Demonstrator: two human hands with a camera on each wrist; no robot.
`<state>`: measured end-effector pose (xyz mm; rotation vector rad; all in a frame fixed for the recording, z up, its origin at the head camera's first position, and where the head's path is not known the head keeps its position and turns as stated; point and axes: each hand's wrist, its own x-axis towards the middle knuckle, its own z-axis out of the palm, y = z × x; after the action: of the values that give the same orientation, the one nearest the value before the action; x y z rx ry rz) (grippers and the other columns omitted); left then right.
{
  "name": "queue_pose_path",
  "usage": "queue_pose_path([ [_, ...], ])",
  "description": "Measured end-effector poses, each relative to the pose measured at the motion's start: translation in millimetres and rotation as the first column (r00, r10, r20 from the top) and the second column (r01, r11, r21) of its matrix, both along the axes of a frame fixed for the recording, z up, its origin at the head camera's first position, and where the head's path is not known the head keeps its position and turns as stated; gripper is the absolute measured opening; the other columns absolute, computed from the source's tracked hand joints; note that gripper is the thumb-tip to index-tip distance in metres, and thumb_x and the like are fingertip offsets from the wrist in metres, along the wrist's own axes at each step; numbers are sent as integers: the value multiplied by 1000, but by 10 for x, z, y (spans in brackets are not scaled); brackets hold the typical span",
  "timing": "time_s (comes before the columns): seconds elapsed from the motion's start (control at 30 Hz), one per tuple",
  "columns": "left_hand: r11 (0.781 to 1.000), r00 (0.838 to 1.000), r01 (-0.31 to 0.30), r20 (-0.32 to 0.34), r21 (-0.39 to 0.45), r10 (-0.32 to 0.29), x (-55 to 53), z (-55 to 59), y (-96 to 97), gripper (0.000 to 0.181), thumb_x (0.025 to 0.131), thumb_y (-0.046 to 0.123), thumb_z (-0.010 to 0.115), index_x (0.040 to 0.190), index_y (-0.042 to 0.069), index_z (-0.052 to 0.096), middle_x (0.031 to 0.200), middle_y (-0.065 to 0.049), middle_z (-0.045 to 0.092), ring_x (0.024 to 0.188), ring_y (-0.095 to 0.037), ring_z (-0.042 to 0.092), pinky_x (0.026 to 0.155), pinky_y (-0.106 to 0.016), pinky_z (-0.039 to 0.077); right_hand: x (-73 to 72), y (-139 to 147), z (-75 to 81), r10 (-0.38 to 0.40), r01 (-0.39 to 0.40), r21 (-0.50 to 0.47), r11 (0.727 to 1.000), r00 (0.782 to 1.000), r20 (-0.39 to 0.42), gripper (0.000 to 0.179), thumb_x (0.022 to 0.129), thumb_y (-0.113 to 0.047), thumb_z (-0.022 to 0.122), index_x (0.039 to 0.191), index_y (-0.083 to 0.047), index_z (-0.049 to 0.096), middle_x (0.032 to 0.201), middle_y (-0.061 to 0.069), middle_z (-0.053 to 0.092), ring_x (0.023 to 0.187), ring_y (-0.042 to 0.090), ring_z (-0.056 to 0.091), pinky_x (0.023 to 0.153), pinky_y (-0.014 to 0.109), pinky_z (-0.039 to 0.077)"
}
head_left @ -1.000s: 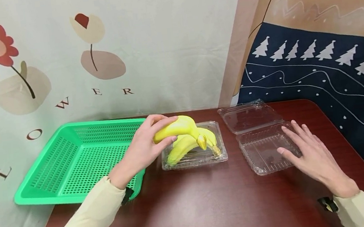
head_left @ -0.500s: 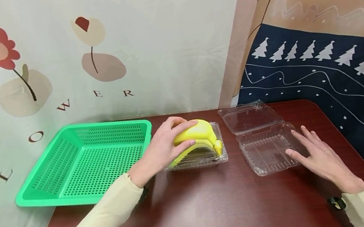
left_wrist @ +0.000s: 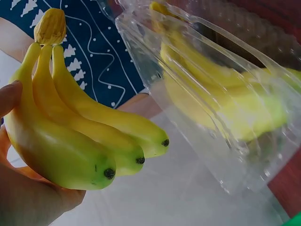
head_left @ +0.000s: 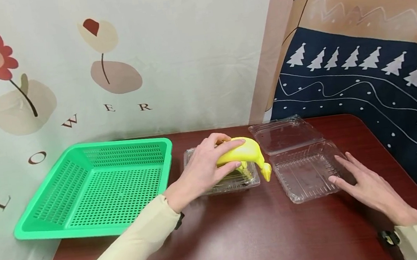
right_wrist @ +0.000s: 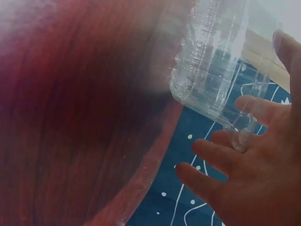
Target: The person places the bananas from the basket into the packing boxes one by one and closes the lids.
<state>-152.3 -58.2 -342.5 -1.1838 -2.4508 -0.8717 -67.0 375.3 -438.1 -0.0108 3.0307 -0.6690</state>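
A bunch of yellow bananas (head_left: 243,151) is gripped in my left hand (head_left: 202,165), thumb on the near side and fingers over the top. In the left wrist view the bunch (left_wrist: 70,127) shows three bananas with green tips and a brown stem end. Behind the held bunch, in the head view, a shut clear plastic clamshell box (head_left: 234,183) contains more bananas and is partly hidden by my left hand. An open clear clamshell box (head_left: 302,177) lies to the right, its lid folded back. My right hand (head_left: 371,190), fingers spread, is at that box's right edge.
A green perforated plastic basket (head_left: 95,188) stands at the left of the dark red table (head_left: 243,233). Behind the table hangs a printed cloth (head_left: 193,63) with flowers, and a blue tree pattern is at the right.
My left hand has carried the bananas to the right, across the shut box toward the open one. My right hand has shifted slightly right and down, staying beside the open box.
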Motion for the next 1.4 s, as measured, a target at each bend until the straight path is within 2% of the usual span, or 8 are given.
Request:
queue_pose_path([
  [0.2,1000,999,29,-22,-10,-29,35,-24,160,51,89,25,84,138,22,68,126,-8,58,110,-22,57,89,-41,49,91,3,-12,31,-31,-25,999,999,-13,86,98,-52,66,164,-10,30,168,28,17,138,62,35,96,79,33],
  [0.43,998,998,60,-18,-33,-61,86,-26,359,52,90,32,83,139,24,67,127,-7,58,110,-20,56,88,-37,49,174,5,-43,47,-48,-13,999,998,-40,93,90,-54,76,163,-14,34,168,25,20,135,59,41,91,76,39],
  [0.73,992,996,93,2,-81,-93,152,-49,674,53,92,37,79,143,28,64,130,-4,56,113,-16,53,89,-32,47,218,-6,-65,47,-48,8,999,999,6,94,91,-57,74,161,-9,35,168,27,18,135,60,38,94,81,35],
  [1.1,979,993,95,-49,-182,-105,207,-146,1126,52,96,43,74,145,34,61,136,-1,54,120,-14,50,88,-26,43,256,39,-109,64,-67,-33,997,994,-90,99,90,-45,80,166,-13,24,166,26,25,137,57,39,94,77,38],
  [1.27,971,994,102,-16,-219,-108,212,-194,1371,54,97,46,70,149,37,56,139,1,50,123,-12,45,94,-27,41,260,40,-109,66,-69,-34,997,994,-86,99,90,-46,79,165,-11,24,166,26,25,136,56,40,93,77,39],
  [1.4,969,995,101,5,-225,-102,195,-221,1524,57,98,48,68,152,37,53,138,3,50,121,-10,44,94,-24,40,261,38,-114,75,-79,-35,996,992,-97,99,91,-45,79,165,-10,24,166,26,26,135,57,41,92,77,40],
])
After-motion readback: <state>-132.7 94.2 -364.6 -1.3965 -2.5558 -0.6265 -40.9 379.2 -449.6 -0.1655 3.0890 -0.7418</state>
